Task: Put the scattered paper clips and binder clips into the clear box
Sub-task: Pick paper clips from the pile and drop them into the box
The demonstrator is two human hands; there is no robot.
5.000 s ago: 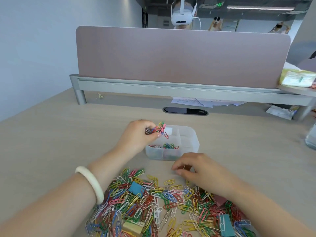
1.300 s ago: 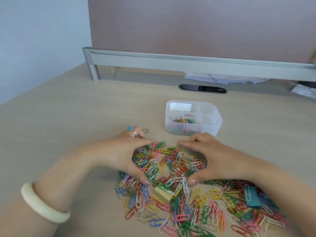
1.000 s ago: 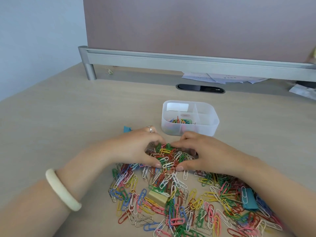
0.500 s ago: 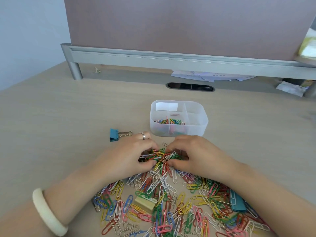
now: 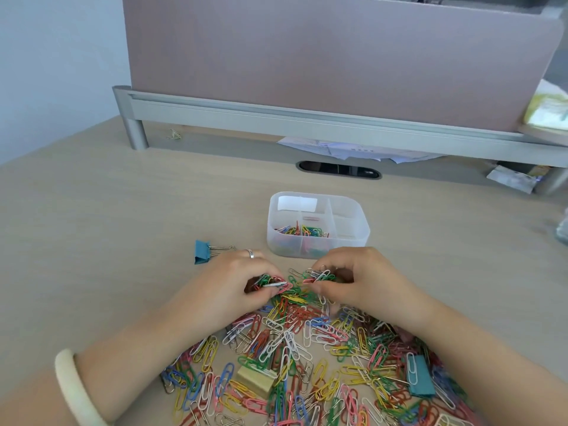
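A wide heap of coloured paper clips (image 5: 307,358) covers the near part of the desk. My left hand (image 5: 227,290) grips a bunch of clips at the heap's far edge. My right hand (image 5: 359,281) grips another bunch just beside it. The clear divided box (image 5: 318,229) stands right behind both hands, with several clips in its front left compartment. A blue binder clip (image 5: 203,252) lies alone left of my left hand. A yellow binder clip (image 5: 256,378) and a teal binder clip (image 5: 419,379) lie in the heap.
A grey rail and pink partition (image 5: 307,118) close off the back of the desk. A black cable slot (image 5: 338,170) and loose papers (image 5: 353,149) lie behind the box. A small clip (image 5: 174,135) sits near the rail's left post. Bare desk spreads to the left.
Both hands have drawn together at the heap's far edge and curled round bunches of clips, lifting them slightly. The blue binder clip at the left has come into view.
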